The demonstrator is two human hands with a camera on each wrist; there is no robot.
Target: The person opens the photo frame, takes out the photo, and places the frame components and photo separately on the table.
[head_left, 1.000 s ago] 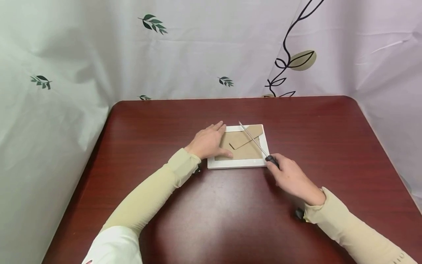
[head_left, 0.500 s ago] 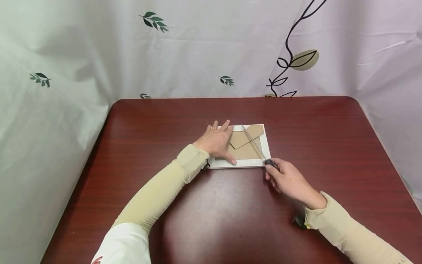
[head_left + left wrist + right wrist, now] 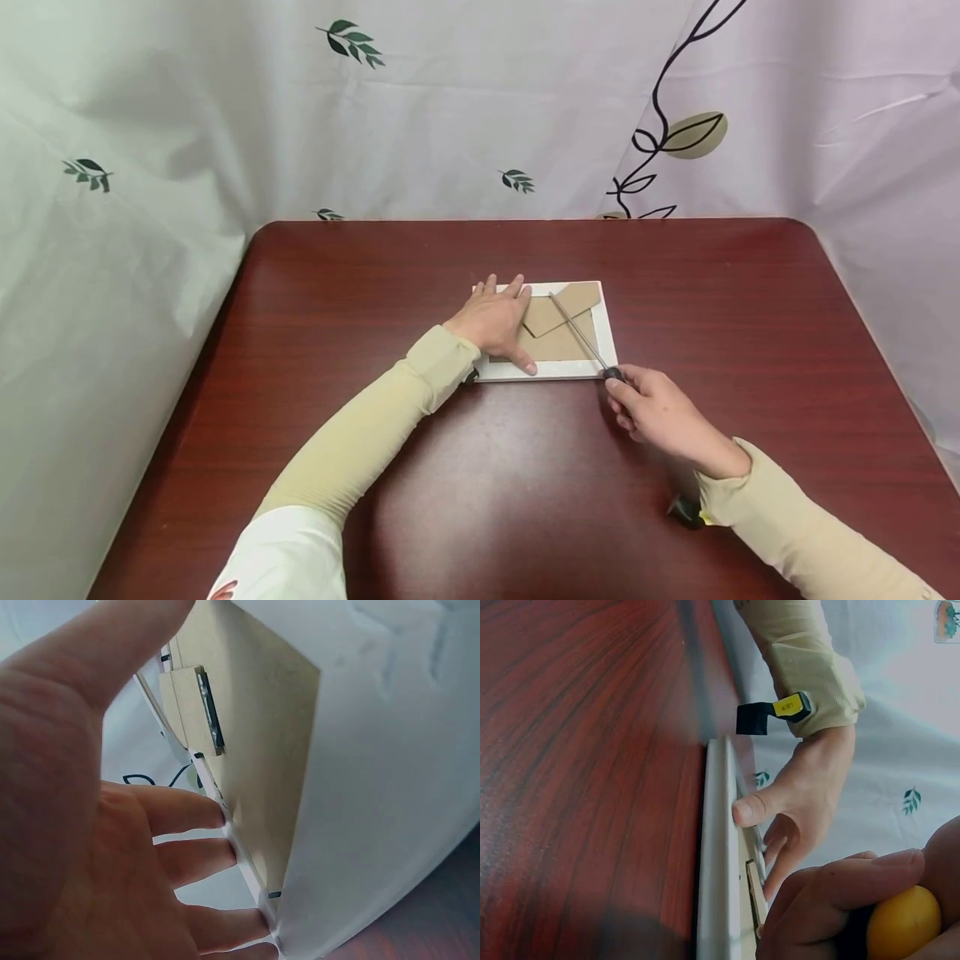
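A white picture frame point(image 3: 555, 370) lies back side up on the table, its brown backing board point(image 3: 573, 348) and flat stand leg point(image 3: 542, 312) showing. My left hand point(image 3: 491, 322) rests across the frame's left part, fingers spread toward the far edge and thumb at the near rim. The left wrist view shows the leg's dark metal hinge point(image 3: 211, 710) and a small dark tab point(image 3: 274, 895) at the board's edge. My right hand point(image 3: 662, 410) grips a screwdriver point(image 3: 579, 331) at the near right corner. Its tip overlaps the board's far edge; its yellow handle end point(image 3: 904, 922) shows in the right wrist view.
The dark red wooden table point(image 3: 360, 275) stretches around the frame on all sides. A white curtain point(image 3: 435, 108) with leaf prints hangs behind and beside it. A black wrist camera point(image 3: 686, 512) sits under the right sleeve.
My left hand has shifted right on the frame and spread its fingers. My right hand has drawn slightly toward me, so the screwdriver tip is now lower, at the board's far edge.
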